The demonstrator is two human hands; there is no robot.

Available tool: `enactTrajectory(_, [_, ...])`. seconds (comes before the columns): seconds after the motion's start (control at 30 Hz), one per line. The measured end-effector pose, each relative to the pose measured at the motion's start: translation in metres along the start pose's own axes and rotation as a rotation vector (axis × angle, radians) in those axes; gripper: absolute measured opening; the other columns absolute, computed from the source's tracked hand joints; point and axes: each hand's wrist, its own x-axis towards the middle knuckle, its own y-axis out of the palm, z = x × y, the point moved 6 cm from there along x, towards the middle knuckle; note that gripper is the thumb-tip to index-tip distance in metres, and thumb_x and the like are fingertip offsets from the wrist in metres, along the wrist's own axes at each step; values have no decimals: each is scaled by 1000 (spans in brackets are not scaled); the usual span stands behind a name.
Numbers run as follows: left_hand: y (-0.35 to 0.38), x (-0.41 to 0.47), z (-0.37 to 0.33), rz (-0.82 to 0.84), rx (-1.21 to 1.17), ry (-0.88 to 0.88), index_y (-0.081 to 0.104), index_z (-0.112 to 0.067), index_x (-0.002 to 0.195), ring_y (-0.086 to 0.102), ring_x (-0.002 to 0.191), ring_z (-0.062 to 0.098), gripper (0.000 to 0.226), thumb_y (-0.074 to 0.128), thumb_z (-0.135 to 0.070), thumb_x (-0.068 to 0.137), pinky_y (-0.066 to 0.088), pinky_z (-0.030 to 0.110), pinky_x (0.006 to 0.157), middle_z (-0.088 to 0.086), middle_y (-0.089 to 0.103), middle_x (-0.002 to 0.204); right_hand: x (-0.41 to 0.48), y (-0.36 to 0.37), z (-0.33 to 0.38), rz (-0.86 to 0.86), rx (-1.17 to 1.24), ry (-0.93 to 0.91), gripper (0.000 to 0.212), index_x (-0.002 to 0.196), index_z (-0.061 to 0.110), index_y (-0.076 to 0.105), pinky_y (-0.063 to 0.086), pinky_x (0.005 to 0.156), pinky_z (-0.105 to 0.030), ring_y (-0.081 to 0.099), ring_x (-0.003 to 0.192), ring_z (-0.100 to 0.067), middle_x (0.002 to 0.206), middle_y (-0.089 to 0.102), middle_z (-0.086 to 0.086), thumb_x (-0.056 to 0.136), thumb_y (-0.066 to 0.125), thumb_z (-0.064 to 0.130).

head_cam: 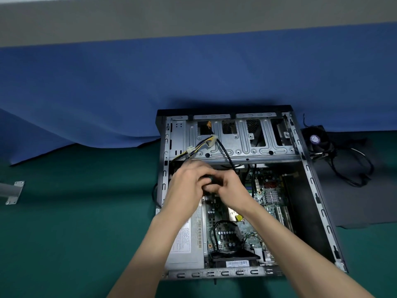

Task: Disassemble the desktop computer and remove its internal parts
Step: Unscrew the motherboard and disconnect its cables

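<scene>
The fingers of the left hand (pixel 189 186) and the right hand (pixel 232 188) are curled close together, and both grip a small dark object (pixel 209 183) between them. It is too blurred to say what the object is. The hands work just above the far end of the green motherboard (pixel 261 201), inside the open grey metal desktop computer case (pixel 214 274). The case lies flat on the green table surface (pixel 75 233).

Left of the board is the silver power supply box (pixel 184 258), which bears a white printed label (pixel 182 237) whose print is too small to read. At the near end a black cooling fan (pixel 225 255) carries a white barcode sticker (pixel 237 263), also unreadable. Beyond the hands, a bundle of yellow and black wires with white plugs (pixel 206 144) lies across the grey metal drive cage (pixel 242 145).

The case's far edge sits against the draped blue cloth (pixel 129 82), and its right side rests on a dark grey mat (pixel 354 207). On that mat, just beside the far right corner, lies a loose black fan with a purple round sticker (pixel 314 139), with black cables (pixel 352 168) coiled near it. The green surface to the left of the case is open as far as a grey metal bracket (pixel 12 192) at the frame's edge.
</scene>
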Motion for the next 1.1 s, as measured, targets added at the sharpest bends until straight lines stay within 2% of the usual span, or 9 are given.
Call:
enactTrajectory(0.17, [-5,5,1,-41,198,-141,68,-18,96,54,87,14,37,75,-45,71,42,29,71,-6,61,95,2,2,2,-39,-24,-2,30,95,12,62,55,75,-45,65,79,-17,83,67,-3,71,73,-2])
enactTrajectory(0.3, [0,2,-8,58,-11,17,74,-16,98,59,100,13,25,69,-2,79,48,34,88,-6,68,102,3,1,-1,-7,-18,-14,21,89,17,67,53,83,-43,65,85,-15,85,70,-2,79,67,-2])
enactTrajectory(0.47, [-6,11,2,8,107,-157,75,-20,92,57,82,16,30,79,-39,69,44,29,71,-4,60,91,1,2,0,-28,31,-5,32,94,18,63,55,79,-44,67,83,-20,85,69,-3,69,76,3])
enactTrajectory(0.63, [1,4,-4,122,65,1,73,-23,98,57,98,13,33,67,2,77,48,34,85,-10,63,100,1,0,-8,-15,39,33,31,111,6,67,50,95,-41,66,101,-17,101,72,-4,81,70,1])
enactTrajectory(0.7, [-2,6,1,52,99,-69,72,-21,96,56,89,15,19,73,-17,78,46,29,77,-8,59,94,0,0,-8,-17,40,35,36,106,9,63,53,87,-40,66,94,-21,96,70,-5,74,77,1])
enactTrajectory(0.77, [-2,7,1,47,170,-120,70,-23,98,52,84,13,33,77,-40,71,43,28,72,-9,55,93,1,-1,-8,-43,4,29,38,103,10,59,55,79,-41,66,88,-26,90,68,-6,72,74,-4])
enactTrajectory(0.93, [7,7,-6,144,82,42,73,-18,96,56,98,15,28,69,1,76,48,37,85,-7,63,100,1,-2,-6,-16,24,2,26,95,16,65,54,84,-43,66,92,-21,91,70,-5,79,66,-5])
enactTrajectory(1.0, [4,11,-1,85,118,-27,73,-16,92,55,89,17,16,74,-16,76,48,36,78,-4,62,92,1,-2,-4,-14,42,7,32,97,14,63,55,82,-41,64,85,-17,88,68,-4,73,74,-3])
enactTrajectory(1.1, [1,11,-1,75,143,-84,72,-21,96,54,82,16,38,77,-46,68,45,31,69,-6,57,90,0,-1,-5,-42,26,14,33,100,9,62,55,79,-46,61,80,-15,85,66,-5,73,73,-5])
